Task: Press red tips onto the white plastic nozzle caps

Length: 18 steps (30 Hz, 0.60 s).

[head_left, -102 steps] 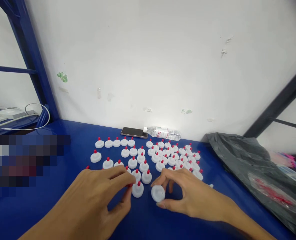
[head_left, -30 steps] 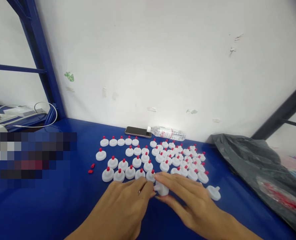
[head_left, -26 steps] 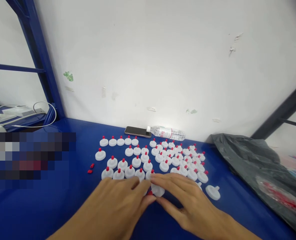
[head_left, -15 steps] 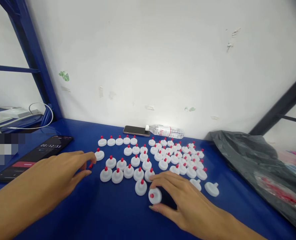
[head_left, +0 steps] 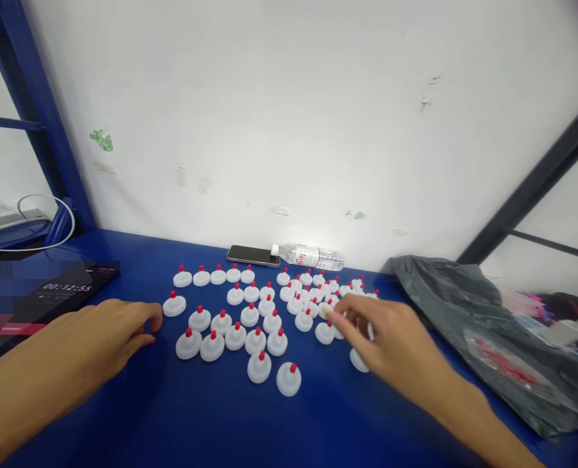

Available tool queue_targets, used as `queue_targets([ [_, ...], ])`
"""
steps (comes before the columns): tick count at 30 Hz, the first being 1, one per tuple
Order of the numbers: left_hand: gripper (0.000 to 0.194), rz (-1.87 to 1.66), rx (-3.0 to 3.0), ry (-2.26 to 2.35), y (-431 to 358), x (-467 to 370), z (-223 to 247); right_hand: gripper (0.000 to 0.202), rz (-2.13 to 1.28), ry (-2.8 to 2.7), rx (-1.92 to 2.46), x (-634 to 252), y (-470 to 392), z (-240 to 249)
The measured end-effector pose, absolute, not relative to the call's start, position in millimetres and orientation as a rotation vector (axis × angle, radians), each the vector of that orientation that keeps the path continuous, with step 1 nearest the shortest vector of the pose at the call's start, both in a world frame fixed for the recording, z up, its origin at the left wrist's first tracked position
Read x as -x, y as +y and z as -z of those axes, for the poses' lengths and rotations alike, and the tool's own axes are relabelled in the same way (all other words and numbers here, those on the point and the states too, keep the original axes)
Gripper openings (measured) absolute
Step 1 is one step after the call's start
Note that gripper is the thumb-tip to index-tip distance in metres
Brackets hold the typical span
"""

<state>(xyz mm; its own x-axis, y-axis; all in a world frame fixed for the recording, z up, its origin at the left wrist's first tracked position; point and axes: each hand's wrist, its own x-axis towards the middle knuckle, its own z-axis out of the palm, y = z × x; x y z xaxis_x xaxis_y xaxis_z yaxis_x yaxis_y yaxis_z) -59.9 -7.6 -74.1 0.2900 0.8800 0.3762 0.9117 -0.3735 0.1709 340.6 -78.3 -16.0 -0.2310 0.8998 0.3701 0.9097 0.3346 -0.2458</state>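
Observation:
White round lids with red-tipped nozzles, such as this near lid [head_left: 289, 379], stand in loose rows on the blue table [head_left: 210, 416]. My left hand [head_left: 108, 335] hovers left of the rows, beside an outer lid [head_left: 174, 304]. Its fingers are curled, and a speck of red from a small cap shows by the thumb tip. My right hand [head_left: 391, 335] is over the crowded right-hand lids, thumb apart from the bent fingers, with nothing visibly gripped. It partly covers a lid [head_left: 359, 361] and hides others behind it.
At the back lie a phone [head_left: 253, 255] and a clear plastic bottle [head_left: 313, 256]. A second phone [head_left: 74, 299] showing a timer is beyond my left hand. On the right, a dark grey bag [head_left: 445, 305] carries a clear packet of red pieces [head_left: 506, 364].
My right hand has let go of the near red-tipped lid, which now stands alone, and moved right and away over the cluster. My left hand stays beside the rows. The view has shifted right.

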Motion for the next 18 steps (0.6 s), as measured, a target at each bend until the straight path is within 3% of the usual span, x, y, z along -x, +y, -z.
queue_targets([
  [3, 0.031, 0.489, 2.395, -1.736, -5.8, 58.8, 77.6, 0.036, 0.129, -2.184, 1.915, -370.0, -77.1, -1.7],
  [7, 0.035, 0.47, 2.444, -1.698, -7.9, 54.4, 70.2, 0.008, -0.004, -2.381, 2.115, -393.6, -74.4, 1.9],
  [13, 0.031, 0.047, 2.497, -1.937, -16.6, 34.7, 47.1, 0.011, -0.312, -2.504, 1.952, -372.9, -75.5, 11.8],
  [18, 0.026, 0.183, 2.466, -1.945, -24.9, 20.8, 33.7, 0.007, -0.525, -2.456, 1.73, -348.1, -80.0, 13.8],
])
